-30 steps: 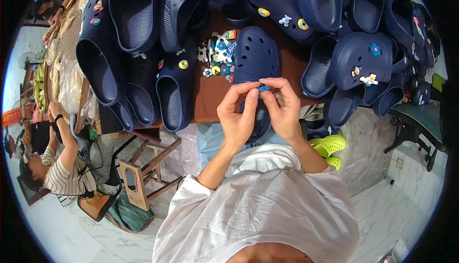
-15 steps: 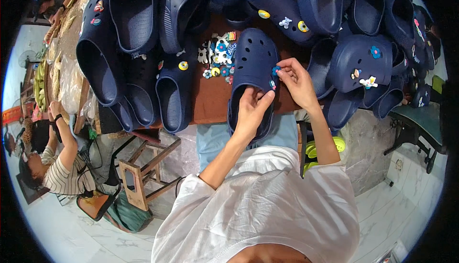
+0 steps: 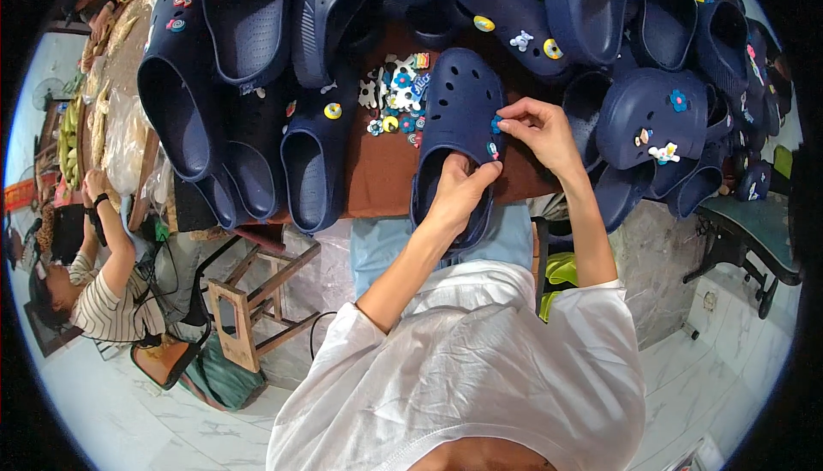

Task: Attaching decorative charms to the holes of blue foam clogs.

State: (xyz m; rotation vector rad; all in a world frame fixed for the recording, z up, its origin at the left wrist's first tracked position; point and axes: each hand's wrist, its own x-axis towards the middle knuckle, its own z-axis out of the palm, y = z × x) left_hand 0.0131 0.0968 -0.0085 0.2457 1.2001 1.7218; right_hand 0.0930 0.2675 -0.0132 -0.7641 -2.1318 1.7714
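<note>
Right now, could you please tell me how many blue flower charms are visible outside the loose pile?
2: one blue flower charm pinched by the right hand, and a matching flower on a navy clog further right. More may be hidden or too small to tell.

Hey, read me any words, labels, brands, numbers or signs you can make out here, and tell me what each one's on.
Blue-and-white letter-shaped charm in the charm pile on the brown table: lettering shows, but I won't copy it out.
Red-orange strip at the far left: too blurred to tell any writing.
Navy foam clog in the left hand, blue flower-shaped charm at the right hand: no readable text.
</note>
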